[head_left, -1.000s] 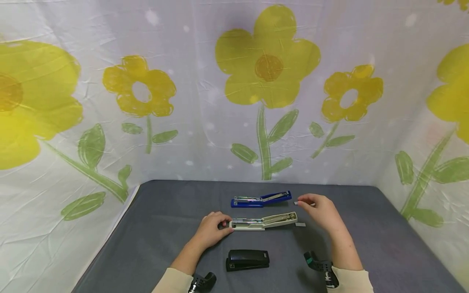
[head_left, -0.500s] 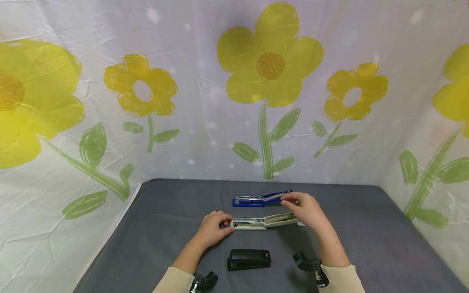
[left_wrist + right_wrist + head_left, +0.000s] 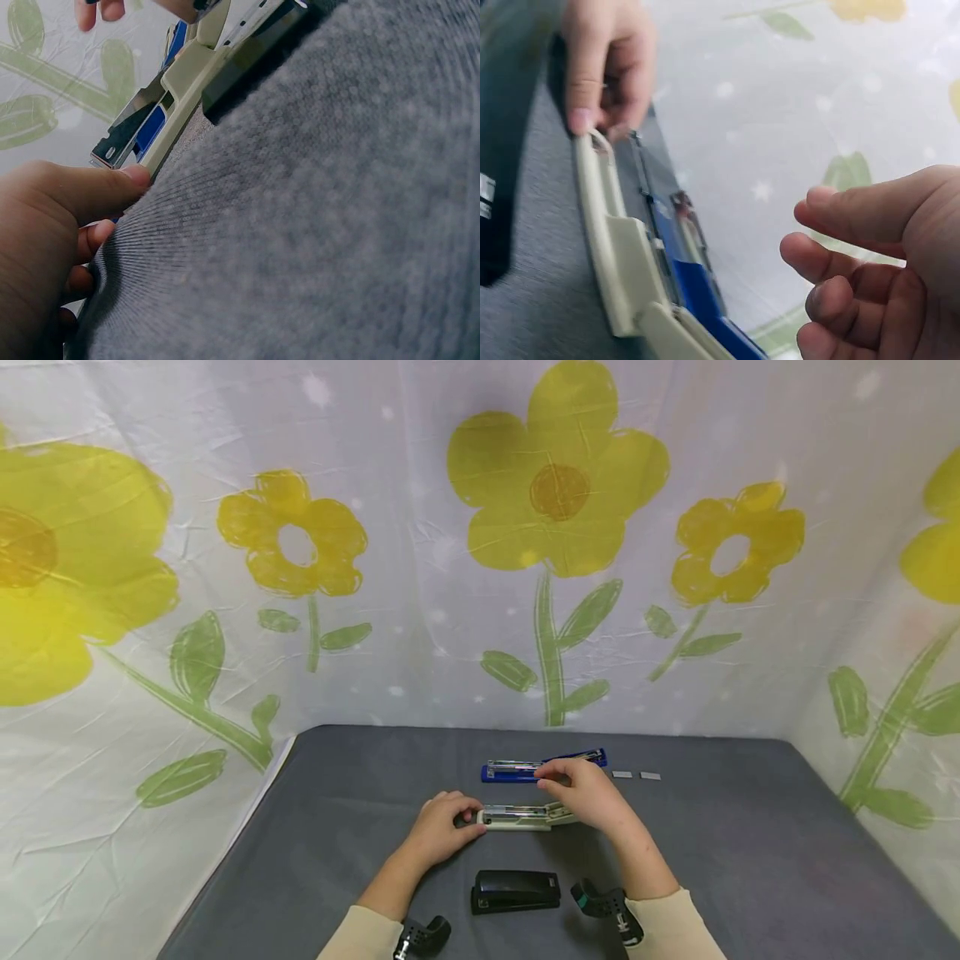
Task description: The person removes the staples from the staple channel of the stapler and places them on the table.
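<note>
Gripping of the unfolded cream plastic stapler (image 3: 519, 827) is performed by the left hand (image 3: 441, 828), with thumb and fingers clamped at the base end nearest that hand. The right hand (image 3: 587, 792) is held above the raised end of the same stapler; its fingers are loosely bent, thumb and fingertips slightly apart, and no held item is shown.

Beyond both hands, the unfolded blue stapler with a metal magazine (image 3: 504, 776) is partly covered by the right hand; whether contact is made cannot be told. To the right of that hand, two short silver-grey strips (image 3: 621, 774) are laid on the grey cloth-covered worktop (image 3: 337, 827). Nearer the wearer, between the two forearms, the folded black stapler (image 3: 515, 892) is placed.

Within the last second, the right hand has been moved leftward from the strips to the cream stapler, while the left-hand grip has been maintained. The strip formerly seen beside the raised end is now hidden or gone. By judgement, handling at the strips has been left off, and the cream stapler has been brought within reach of both hands. Whether its magazine is filled cannot be told.
</note>
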Demonstrator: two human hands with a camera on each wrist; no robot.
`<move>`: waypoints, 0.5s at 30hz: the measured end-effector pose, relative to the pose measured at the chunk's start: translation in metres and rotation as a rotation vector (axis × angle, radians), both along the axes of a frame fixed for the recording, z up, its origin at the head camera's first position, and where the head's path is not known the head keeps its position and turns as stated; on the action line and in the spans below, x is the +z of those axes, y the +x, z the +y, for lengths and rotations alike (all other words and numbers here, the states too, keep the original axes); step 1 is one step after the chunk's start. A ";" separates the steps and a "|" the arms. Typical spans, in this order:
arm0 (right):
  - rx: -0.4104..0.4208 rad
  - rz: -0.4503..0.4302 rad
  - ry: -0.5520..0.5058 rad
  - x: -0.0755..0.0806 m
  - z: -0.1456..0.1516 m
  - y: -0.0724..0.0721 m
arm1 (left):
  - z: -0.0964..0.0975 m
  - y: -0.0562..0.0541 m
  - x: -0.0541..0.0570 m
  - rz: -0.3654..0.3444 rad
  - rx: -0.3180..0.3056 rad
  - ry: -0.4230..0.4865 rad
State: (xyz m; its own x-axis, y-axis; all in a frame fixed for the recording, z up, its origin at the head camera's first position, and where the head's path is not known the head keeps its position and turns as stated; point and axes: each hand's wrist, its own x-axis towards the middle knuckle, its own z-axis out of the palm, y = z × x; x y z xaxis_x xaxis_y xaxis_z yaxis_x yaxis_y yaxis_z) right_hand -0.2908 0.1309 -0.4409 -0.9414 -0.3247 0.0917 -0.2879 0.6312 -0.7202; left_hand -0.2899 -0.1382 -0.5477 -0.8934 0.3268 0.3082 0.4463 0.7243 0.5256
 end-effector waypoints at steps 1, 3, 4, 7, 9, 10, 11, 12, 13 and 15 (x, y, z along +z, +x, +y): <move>0.013 0.003 0.012 -0.002 -0.003 0.000 | 0.000 0.000 0.000 0.001 0.000 0.000; 0.043 -0.001 0.037 -0.007 -0.007 0.001 | 0.000 0.000 0.000 0.003 -0.001 -0.001; 0.061 -0.011 0.045 -0.009 -0.010 0.001 | 0.000 0.000 0.000 0.003 -0.001 -0.002; 0.130 -0.024 0.078 -0.015 -0.016 0.002 | -0.001 0.000 0.000 -0.005 -0.003 -0.006; 0.164 -0.028 0.097 -0.018 -0.019 0.002 | -0.001 -0.001 0.001 -0.011 -0.001 -0.005; 0.179 -0.022 0.110 -0.020 -0.021 0.002 | -0.001 -0.001 0.001 -0.012 -0.001 -0.003; 0.192 -0.014 0.120 -0.021 -0.022 0.002 | 0.000 -0.001 0.001 -0.013 0.000 -0.001; 0.199 -0.004 0.132 -0.022 -0.024 0.002 | 0.000 -0.001 0.002 -0.012 0.001 -0.001; 0.206 0.009 0.144 -0.024 -0.025 0.001 | 0.000 -0.001 0.002 -0.011 0.002 -0.001; 0.215 0.029 0.167 -0.027 -0.027 0.001 | 0.000 0.000 0.003 -0.008 0.002 0.001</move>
State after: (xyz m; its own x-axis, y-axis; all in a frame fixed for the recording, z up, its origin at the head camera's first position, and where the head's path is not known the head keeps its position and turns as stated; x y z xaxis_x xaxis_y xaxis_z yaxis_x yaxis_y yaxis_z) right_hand -0.2898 0.1036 -0.4676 -0.8469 -0.5298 0.0457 -0.4471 0.6629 -0.6005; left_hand -0.2902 -0.1377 -0.5451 -0.8966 0.3242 0.3016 0.4403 0.7246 0.5301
